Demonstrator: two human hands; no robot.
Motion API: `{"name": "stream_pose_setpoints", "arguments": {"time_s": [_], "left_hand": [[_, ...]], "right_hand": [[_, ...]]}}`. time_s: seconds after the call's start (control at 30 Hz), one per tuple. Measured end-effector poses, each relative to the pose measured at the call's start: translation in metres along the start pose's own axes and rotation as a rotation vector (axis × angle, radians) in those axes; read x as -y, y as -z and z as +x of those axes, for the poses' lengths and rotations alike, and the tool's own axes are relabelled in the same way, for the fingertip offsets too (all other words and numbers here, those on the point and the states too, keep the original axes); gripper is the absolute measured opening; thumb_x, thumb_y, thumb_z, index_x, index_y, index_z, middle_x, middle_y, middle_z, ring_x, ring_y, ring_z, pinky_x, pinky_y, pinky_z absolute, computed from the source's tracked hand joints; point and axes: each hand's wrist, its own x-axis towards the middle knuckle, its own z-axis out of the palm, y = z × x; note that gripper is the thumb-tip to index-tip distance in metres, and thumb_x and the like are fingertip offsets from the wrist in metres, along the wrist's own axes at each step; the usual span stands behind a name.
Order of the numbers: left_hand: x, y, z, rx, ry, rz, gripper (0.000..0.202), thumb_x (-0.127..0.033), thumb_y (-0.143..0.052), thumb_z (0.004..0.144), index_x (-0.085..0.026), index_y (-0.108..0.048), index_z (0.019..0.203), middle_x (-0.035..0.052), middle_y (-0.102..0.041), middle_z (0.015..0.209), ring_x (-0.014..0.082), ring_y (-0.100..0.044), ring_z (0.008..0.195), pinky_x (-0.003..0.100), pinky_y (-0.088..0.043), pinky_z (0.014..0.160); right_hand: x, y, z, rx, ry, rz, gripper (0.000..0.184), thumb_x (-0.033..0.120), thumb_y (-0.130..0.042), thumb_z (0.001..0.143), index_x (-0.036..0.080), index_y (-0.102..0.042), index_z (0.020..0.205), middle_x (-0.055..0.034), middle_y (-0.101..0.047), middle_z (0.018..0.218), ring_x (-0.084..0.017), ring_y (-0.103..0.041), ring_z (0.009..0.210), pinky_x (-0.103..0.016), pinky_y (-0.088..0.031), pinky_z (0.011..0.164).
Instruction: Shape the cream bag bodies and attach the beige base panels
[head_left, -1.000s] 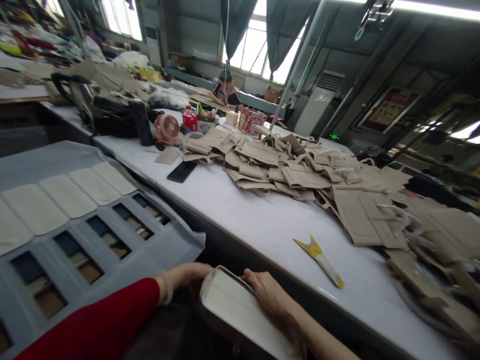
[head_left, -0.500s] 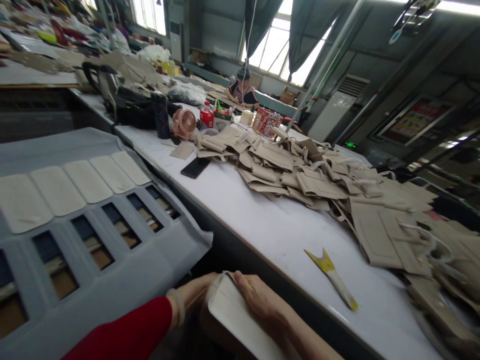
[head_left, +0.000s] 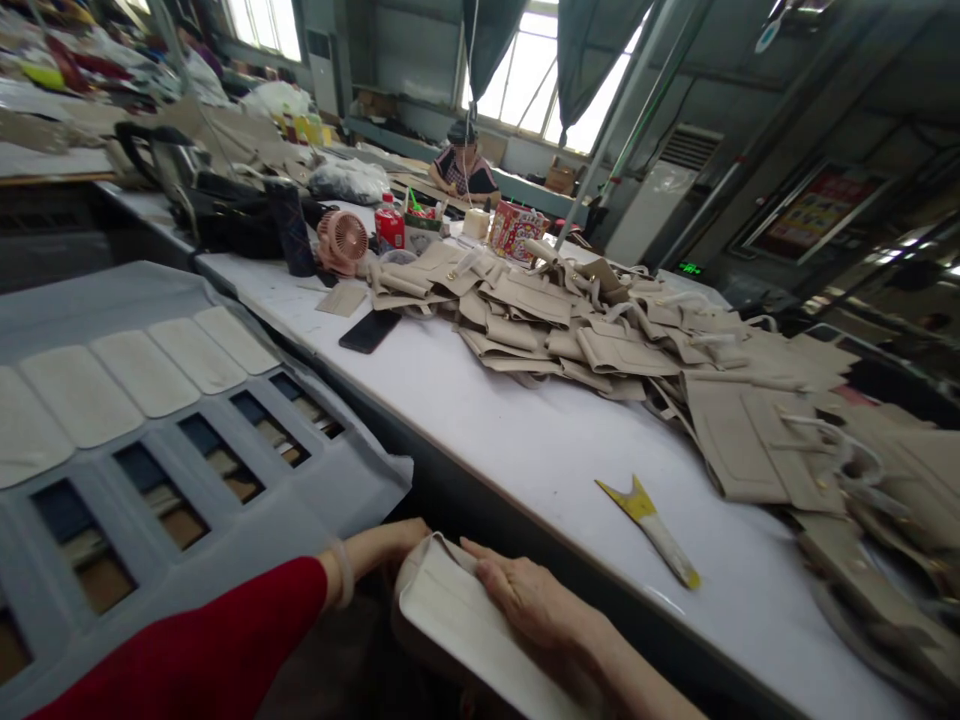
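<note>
One pale piece between left hand and right hand

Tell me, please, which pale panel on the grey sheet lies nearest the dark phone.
The rightmost panel, at the row's far end; the others lie farther left.

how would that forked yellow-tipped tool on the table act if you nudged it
The forked tool would likely slide or swivel rather than roll, since it lies flat on the smooth-looking white table. It may well be light, given its slim shape. It looks fairly stiff, as its handle lies straight.
</note>
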Motion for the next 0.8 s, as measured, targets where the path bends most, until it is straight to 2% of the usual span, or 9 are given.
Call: {"name": "stream_pose_setpoints", "arguments": {"time_s": [0.13,0.2,0.3,0.4,0.5,0.6,0.67,0.8], "left_hand": [[-0.013,0.034,0.009,0.172,-0.064,-0.175,0.052,-0.060,-0.050,0.091,-0.012,-0.069,0.081,-0.0005,-0.062,0.069,0.0125,-0.057,0.062,0.024,-0.046,0.057],[-0.024,0.050,0.006,0.255,-0.132,-0.247,0.055,-0.064,-0.056,0.082,-0.013,-0.075,0.083,-0.0005,-0.065,0.068,0.0135,-0.057,0.065,0.022,-0.044,0.057],[-0.040,0.064,-0.001,0.371,-0.184,-0.260,0.041,-0.051,-0.074,0.065,-0.020,-0.079,0.092,-0.0016,-0.072,0.076,0.0172,-0.062,0.075,0.021,-0.045,0.061],[-0.045,0.065,-0.001,0.406,-0.173,-0.218,0.036,-0.041,-0.076,0.060,-0.023,-0.080,0.091,-0.0016,-0.075,0.080,0.0196,-0.064,0.079,0.021,-0.047,0.063],[-0.042,0.061,0.007,0.454,-0.124,-0.199,0.041,-0.044,-0.072,0.060,-0.021,-0.080,0.094,0.0001,-0.074,0.077,0.0197,-0.065,0.072,0.023,-0.048,0.059],[-0.040,0.058,0.015,0.498,-0.096,-0.183,0.046,-0.047,-0.072,0.060,-0.021,-0.079,0.097,0.0009,-0.074,0.076,0.0202,-0.065,0.068,0.024,-0.048,0.055],[-0.042,0.058,0.018,0.492,-0.114,-0.157,0.045,-0.048,-0.074,0.059,-0.021,-0.079,0.095,0.0005,-0.075,0.078,0.0212,-0.066,0.074,0.024,-0.049,0.059],[-0.052,0.055,0.018,0.462,-0.172,-0.084,0.041,-0.050,-0.073,0.062,-0.023,-0.080,0.093,-0.0005,-0.076,0.082,0.0233,-0.067,0.084,0.023,-0.049,0.065]], "right_hand": [[-0.021,0.007,-0.031,0.019,-0.059,0.040,0.055,0.058,-0.023,0.099,0.036,-0.034,0.149,-0.0010,-0.043,0.150,-0.028,-0.047,0.133,-0.043,-0.034,0.111],[-0.028,0.012,-0.046,0.038,-0.060,0.068,0.055,0.058,-0.027,0.099,0.035,-0.036,0.148,-0.0005,-0.045,0.149,-0.028,-0.048,0.132,-0.040,-0.034,0.111],[-0.038,0.019,-0.066,0.073,-0.041,0.114,0.053,0.056,-0.031,0.098,0.034,-0.040,0.146,0.0003,-0.050,0.145,-0.026,-0.050,0.131,-0.036,-0.035,0.110],[-0.047,0.023,-0.079,0.099,-0.019,0.174,0.051,0.052,-0.033,0.099,0.034,-0.040,0.146,0.0003,-0.055,0.141,-0.024,-0.053,0.127,-0.034,-0.037,0.108],[-0.057,0.025,-0.083,0.109,-0.008,0.229,0.051,0.053,-0.035,0.099,0.033,-0.041,0.145,-0.0010,-0.057,0.139,-0.026,-0.055,0.124,-0.035,-0.038,0.106],[-0.061,0.026,-0.077,0.148,-0.014,0.256,0.052,0.056,-0.036,0.097,0.032,-0.045,0.143,-0.0013,-0.061,0.134,-0.028,-0.058,0.119,-0.036,-0.043,0.100],[-0.060,0.025,-0.069,0.159,-0.029,0.255,0.050,0.056,-0.037,0.097,0.033,-0.048,0.140,-0.0006,-0.064,0.129,-0.029,-0.061,0.115,-0.036,-0.046,0.095],[-0.049,0.017,-0.050,0.086,-0.046,0.291,0.044,0.054,-0.046,0.094,0.036,-0.057,0.133,0.0002,-0.068,0.124,-0.031,-0.063,0.110,-0.041,-0.046,0.093]]}}
